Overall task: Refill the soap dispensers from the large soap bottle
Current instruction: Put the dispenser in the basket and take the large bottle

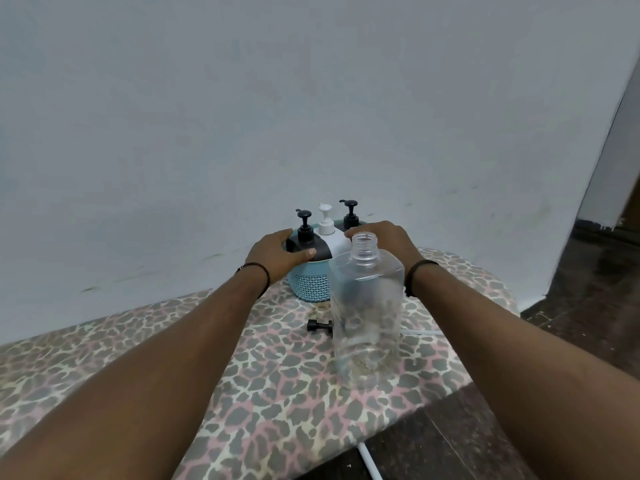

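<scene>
A clear plastic bottle (366,313) stands open-necked and looks empty on the leopard-print table (263,393). Behind it a light blue basket (308,287) holds three pump dispensers: a black one at the left (304,233), a white one (326,227) in the middle, a black one (350,216) at the back right. My left hand (277,252) grips the basket's left rim, thumb over the front edge. My right hand (384,237) holds the right side, partly hidden by the clear bottle. A black pump head (318,325) lies on the table beside the bottle.
A pale blue wall rises right behind the basket. The table's rounded end is at the right, with dark floor beyond it and along the front edge. A white tube (369,460) shows below the front edge.
</scene>
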